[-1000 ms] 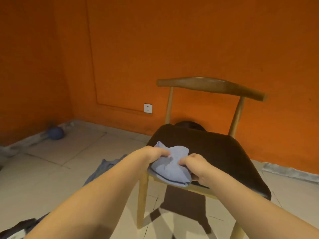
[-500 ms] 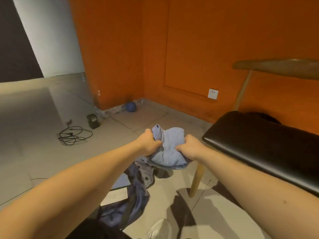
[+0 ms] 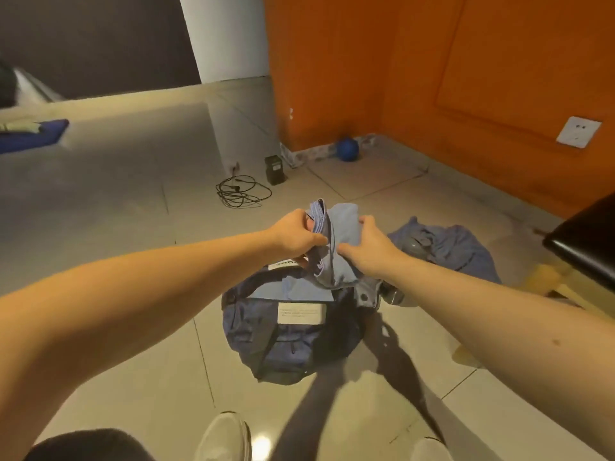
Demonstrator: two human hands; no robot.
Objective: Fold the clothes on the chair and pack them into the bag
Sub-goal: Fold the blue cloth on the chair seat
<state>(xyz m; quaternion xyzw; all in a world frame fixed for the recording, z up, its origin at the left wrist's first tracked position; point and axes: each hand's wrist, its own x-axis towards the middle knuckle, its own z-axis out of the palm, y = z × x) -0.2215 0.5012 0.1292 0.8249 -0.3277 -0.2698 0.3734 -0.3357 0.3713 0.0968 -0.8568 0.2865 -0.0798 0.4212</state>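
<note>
Carried away from the chair (image 3: 585,241), the folded blue garment (image 3: 336,247) now hangs over the open navy bag (image 3: 293,327) on the floor, my left hand (image 3: 296,234) and right hand (image 3: 366,244) both gripping it.

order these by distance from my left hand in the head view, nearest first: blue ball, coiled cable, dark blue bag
From the left hand gripping the folded garment:
1. dark blue bag, just below on the floor
2. coiled cable, ahead and slightly left
3. blue ball, far corner by the orange wall
</note>
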